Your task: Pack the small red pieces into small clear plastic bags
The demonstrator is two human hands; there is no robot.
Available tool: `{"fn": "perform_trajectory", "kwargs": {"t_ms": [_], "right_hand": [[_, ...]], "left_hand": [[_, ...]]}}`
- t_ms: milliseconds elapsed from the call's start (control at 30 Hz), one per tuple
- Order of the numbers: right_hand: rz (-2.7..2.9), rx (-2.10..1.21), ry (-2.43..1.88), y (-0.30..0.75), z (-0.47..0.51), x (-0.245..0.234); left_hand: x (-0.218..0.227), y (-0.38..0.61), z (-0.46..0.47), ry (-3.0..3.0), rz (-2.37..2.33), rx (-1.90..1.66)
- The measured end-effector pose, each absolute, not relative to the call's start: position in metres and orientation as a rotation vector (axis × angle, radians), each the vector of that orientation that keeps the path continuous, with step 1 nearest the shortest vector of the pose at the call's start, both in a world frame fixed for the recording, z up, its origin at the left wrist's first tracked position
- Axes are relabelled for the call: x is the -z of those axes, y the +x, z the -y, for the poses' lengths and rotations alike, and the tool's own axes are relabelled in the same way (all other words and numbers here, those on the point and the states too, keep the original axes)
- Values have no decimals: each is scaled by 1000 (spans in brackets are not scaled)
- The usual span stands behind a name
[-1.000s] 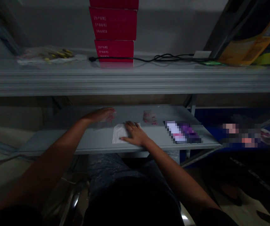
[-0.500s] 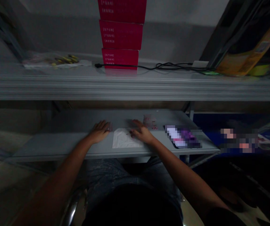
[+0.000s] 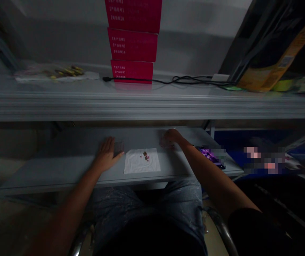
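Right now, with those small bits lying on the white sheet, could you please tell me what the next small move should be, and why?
I'd probably steady the white sheet with the left hand, which lies just beside it, because the small reddish bits sit loose at its middle and the right hand is away at the clear plastic bag.

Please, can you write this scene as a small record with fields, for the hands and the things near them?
Left hand: flat on shelf, beside a clear bag
Right hand: on a second bag
Between hands: white sheet with reddish bits
Upper shelf: red boxes, black cable
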State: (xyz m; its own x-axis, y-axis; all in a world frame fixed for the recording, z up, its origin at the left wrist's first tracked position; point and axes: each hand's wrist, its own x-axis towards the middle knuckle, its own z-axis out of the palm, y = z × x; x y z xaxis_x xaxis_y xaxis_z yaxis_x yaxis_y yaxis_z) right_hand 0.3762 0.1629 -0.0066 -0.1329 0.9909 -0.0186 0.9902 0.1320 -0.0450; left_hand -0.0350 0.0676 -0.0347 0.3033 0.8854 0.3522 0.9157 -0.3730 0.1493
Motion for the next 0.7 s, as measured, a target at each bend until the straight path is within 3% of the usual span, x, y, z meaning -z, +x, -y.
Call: {"fn": "perform_trajectory", "kwargs": {"t_ms": [267, 700], "right_hand": [[2329, -2, -1961, 384, -159, -10], [2234, -98, -1931, 379, -134, -21]], "left_hand": [[12, 3, 10, -2502, 1511, 1198], [26, 66, 98, -3113, 1622, 1474]]}}
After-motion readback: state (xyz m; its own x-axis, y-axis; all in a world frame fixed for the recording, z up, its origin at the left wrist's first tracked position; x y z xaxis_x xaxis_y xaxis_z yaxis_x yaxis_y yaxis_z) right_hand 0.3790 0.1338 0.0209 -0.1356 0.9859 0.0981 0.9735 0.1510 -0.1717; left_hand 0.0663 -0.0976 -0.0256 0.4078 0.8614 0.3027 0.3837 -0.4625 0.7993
